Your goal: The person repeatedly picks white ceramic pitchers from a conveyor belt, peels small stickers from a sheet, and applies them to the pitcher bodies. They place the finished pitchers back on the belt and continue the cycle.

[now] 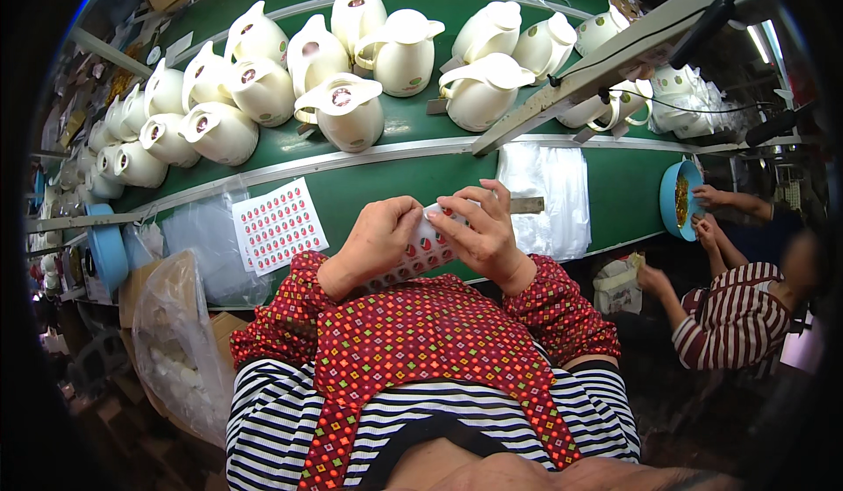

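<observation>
A white sheet of red-and-green stickers [413, 263] is held close in front of my body, tilted and partly covered by my fingers. My left hand [376, 238] is closed, pinching the sheet's upper part between thumb and fingers. On its other side, my right hand [485, 238] has thumb and fingertips on the upper edge near the left fingertips. Whether a single sticker is between the fingertips is too small to tell. More sticker sheets [279, 226] lie flat on the green bench left of my hands. Beyond the metal rail stands a cream jug [349, 122].
Several cream jugs [408, 56] stand along the green conveyor. Clear plastic bags [549, 201] lie right of my hands, and plastic film [206, 236] lies left. A slanted metal beam [562, 96] crosses the right side. A blue basin [674, 201] sits by co-workers' hands at far right.
</observation>
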Tool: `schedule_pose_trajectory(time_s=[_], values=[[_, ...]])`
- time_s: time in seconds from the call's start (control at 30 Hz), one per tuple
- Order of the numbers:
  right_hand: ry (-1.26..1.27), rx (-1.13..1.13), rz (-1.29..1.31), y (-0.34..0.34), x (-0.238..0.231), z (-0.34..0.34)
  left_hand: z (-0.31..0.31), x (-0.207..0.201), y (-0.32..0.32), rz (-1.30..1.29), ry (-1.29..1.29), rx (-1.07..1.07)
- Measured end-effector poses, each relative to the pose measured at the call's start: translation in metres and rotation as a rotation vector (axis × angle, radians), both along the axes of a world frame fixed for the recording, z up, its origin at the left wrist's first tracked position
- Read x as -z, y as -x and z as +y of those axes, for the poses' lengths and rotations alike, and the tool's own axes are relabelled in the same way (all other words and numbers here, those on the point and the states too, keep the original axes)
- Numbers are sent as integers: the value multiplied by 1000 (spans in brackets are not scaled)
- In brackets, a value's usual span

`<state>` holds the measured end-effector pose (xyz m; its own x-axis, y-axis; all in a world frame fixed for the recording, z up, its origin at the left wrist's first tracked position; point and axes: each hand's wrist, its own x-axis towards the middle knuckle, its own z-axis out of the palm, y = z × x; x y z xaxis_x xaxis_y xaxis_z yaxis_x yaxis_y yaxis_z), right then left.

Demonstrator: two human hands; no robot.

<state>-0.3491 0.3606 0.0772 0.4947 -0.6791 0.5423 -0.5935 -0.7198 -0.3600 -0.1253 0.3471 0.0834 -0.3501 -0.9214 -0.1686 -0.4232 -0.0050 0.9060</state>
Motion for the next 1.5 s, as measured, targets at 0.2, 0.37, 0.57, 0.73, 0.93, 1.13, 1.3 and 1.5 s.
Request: schedule_pose_trajectory(time_s=[0.2,0.37,0.57,0.73,0.93,1.13,1.3,1.5], values=[[-179,45,-340,-1,-10,12,-2,-1,3,21,34,10],[-188,59,-156,6,-21,1,5,-1,6,80,159,12],[-49,17,-121,7,-14,2,2,-7,4,40,26,54],[-57,35,-160,5,-13,3,-5,0,5,46,-41,55],[-90,48,-144,9,-7,-5,-8,-4,12,34,97,78],[-28,-1,-163,12,-3,-8,-15,-1,13,44,-115,51],[-239,56,-351,16,-7,-5,-29,50,15,-141,110,-15],[-426,232,-480,52,-11,2,-53,184,-12,-512,240,210]])
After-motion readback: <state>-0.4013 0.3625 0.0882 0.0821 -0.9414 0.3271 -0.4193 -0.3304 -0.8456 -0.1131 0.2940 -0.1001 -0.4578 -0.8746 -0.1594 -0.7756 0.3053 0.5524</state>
